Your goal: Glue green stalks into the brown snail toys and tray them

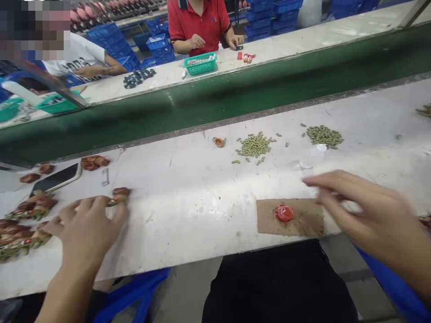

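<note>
1. Fingers (121, 214) of the left hand (84, 229) are standing narrow around a small brown and green ornament (121, 193); whether they are pinching or only touching it, I cannot tell.
2. That ornament is lying at the table's (188, 211) left, just right of the clustered ornaments (20, 235), a spot probably suiting the left hand's reach.
3. Fingers of the right hand (377, 211) are hovering near the cardboard (305, 217), their tips slightly apart, nothing showing between them (motion is blurring that hand).
4. A glossy red blob (284, 213) is sitting on the cardboard, which is perhaps shielding the table from a wet or sticky substance.
5. Two piles of green pellets, a nearer one (255, 146) and one farther right (323, 136), are lying beyond the cardboard, presumably loose for easy picking.
6. One lone brown piece (219, 142) is lying just left of the nearer pile, well apart from the brown pieces (94, 162) beside the phone (59, 178).
7. Across the green gap, a co-worker in a red shirt (202, 27) is sitting behind a green basket (202, 69), which is likely corralling small parts.
</note>
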{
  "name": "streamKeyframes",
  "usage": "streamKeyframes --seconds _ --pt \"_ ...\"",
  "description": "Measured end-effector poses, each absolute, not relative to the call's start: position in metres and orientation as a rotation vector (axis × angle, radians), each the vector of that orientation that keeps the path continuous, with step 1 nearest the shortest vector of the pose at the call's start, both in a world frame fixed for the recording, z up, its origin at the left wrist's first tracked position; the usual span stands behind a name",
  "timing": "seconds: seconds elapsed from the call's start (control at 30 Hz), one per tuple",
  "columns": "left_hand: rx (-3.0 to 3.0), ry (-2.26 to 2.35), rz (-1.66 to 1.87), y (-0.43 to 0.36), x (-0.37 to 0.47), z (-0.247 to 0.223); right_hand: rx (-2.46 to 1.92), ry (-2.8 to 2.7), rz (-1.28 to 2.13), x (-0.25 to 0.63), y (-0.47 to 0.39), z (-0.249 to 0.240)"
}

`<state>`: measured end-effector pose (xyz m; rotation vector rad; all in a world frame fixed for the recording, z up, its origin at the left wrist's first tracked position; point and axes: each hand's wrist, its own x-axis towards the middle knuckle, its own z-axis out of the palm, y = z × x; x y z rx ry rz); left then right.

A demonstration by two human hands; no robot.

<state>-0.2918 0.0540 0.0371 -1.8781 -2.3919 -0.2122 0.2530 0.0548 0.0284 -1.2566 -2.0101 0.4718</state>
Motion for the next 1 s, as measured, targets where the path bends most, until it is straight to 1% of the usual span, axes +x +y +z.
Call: streamKeyframes --seconds 0.07,0.17,0.33,0.5,0.67,0.7,0.77,0.87,0.93,1.0 --pt "-1.959 -2.255 -0.235 0.044 -0.276 0.024 -1.252 -2.130 0.442 0.224 0.092 0.017" --pt "-2.190 -2.037 -0.261 0.031 -0.241 0.012 -1.367 -2.329 0.354 0.192 0.141 -0.002" --pt "-2.404 -1.867 -0.410 0.021 -0.179 0.009 -1.429 -2.434 0.299 0.172 0.178 -0.016" --pt "-2.462 -2.243 -0.715 0.030 -0.146 0.006 -1.456 -2.480 0.309 0.169 0.183 -0.009" --pt "-2.518 -2.400 -0.826 0.029 -0.130 0.004 -1.447 -2.400 0.400 0.175 0.174 0.004" --pt "-2.512 -2.466 -0.932 0.025 -0.125 0.005 -1.443 -2.357 0.430 0.176 0.168 0.009" --pt "-2.477 -2.572 -1.286 0.017 -0.111 0.008 -1.406 -2.181 0.577 0.180 0.150 0.019" --pt "-2.482 -2.509 -1.833 0.006 -0.082 0.013 -1.267 -1.740 0.951 0.185 0.112 0.037" --pt "-2.561 -2.438 -2.067 0.004 -0.061 0.017 -1.201 -1.505 1.191 0.188 0.083 0.048" --pt "-2.623 -2.429 -2.261 0.005 -0.041 0.020 -1.174 -1.336 1.350 0.189 0.057 0.053"
